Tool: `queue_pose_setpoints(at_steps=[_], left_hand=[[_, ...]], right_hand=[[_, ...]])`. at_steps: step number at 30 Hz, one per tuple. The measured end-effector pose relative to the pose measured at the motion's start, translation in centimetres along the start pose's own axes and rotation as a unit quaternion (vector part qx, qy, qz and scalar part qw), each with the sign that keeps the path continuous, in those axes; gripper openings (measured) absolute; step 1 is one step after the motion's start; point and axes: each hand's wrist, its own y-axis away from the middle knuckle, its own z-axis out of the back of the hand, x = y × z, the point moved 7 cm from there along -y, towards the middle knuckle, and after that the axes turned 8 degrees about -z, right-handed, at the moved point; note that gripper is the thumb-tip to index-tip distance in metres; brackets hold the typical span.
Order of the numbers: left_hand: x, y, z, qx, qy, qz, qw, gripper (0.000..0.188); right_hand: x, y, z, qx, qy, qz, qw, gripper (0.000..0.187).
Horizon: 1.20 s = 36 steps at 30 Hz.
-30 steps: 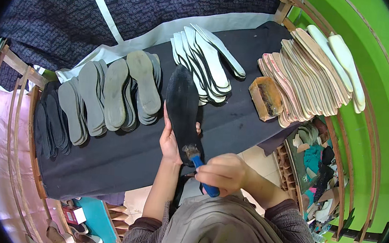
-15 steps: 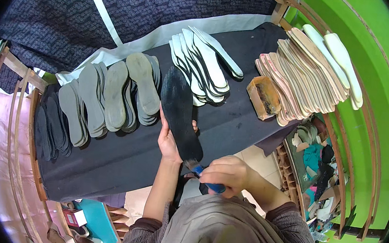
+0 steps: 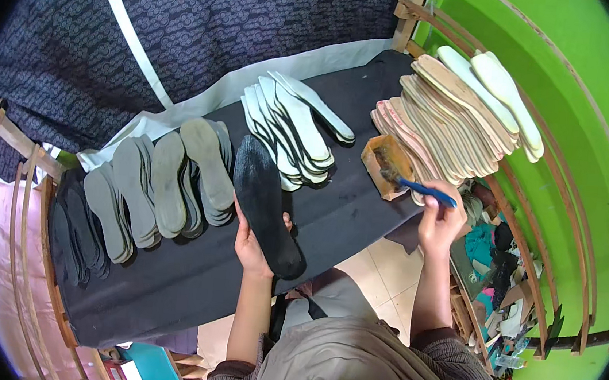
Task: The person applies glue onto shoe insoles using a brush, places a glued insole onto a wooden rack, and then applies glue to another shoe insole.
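Presently, the left hand (image 3: 251, 252) grips a black sole (image 3: 263, 197) from beneath, digits showing along both of its long sides. The sole is held at a slant above the table (image 3: 163, 290), its narrow end at the near edge and its broad end directed toward the far edge. The right hand (image 3: 439, 221) is closed on the blue handle of a brush (image 3: 420, 188). The bristle end sits inside an open box (image 3: 377, 175) near the right end of the table; whether it touches the bottom, I cannot tell. Directly beside the box, a stack of beige soles (image 3: 451, 116) occupies the far right corner, with two pale soles (image 3: 504, 96) on it. White soles (image 3: 296, 127) lie fanned near the middle of the far edge. Grey soles (image 3: 169, 184) stand in overlapping piles along the left half; dark soles (image 3: 80, 234) lie along the left edge.
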Motion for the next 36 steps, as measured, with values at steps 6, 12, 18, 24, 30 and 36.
queue_pose_setpoints(at_steps=[6, 12, 18, 24, 30, 36], left_hand=[[0.5, -0.1, 0.3, 0.012, 0.011, 0.021, 1.000, 0.045], [0.5, 0.4, -0.5, 0.013, -0.002, 0.015, 1.000, 0.046], [0.9, 0.1, -1.0, 0.014, -0.085, -0.007, 0.996, 0.048], [1.6, 0.7, -3.4, 0.012, -0.119, 0.000, 0.993, 0.045], [5.7, 2.8, -9.1, 0.094, -0.129, 0.011, 0.987, 0.045], [16.6, 10.1, -14.4, 0.126, -0.167, 0.044, 0.977, 0.048]], right_hand=[[-2.9, -0.8, -2.4, 0.020, 0.060, -0.019, 0.998, 0.018], [-6.9, 1.5, -4.1, 0.001, -0.010, -0.123, 0.992, 0.026], [-5.8, 2.1, -3.6, 0.067, 0.149, -0.019, 0.986, 0.031], [-4.5, 2.9, -1.8, 0.081, 0.117, -0.061, 0.988, 0.045], [-2.2, 6.4, 5.7, -0.016, 0.169, -0.013, 0.985, 0.055], [-0.7, 10.5, 12.6, 0.130, -0.014, -0.148, 0.980, 0.070]])
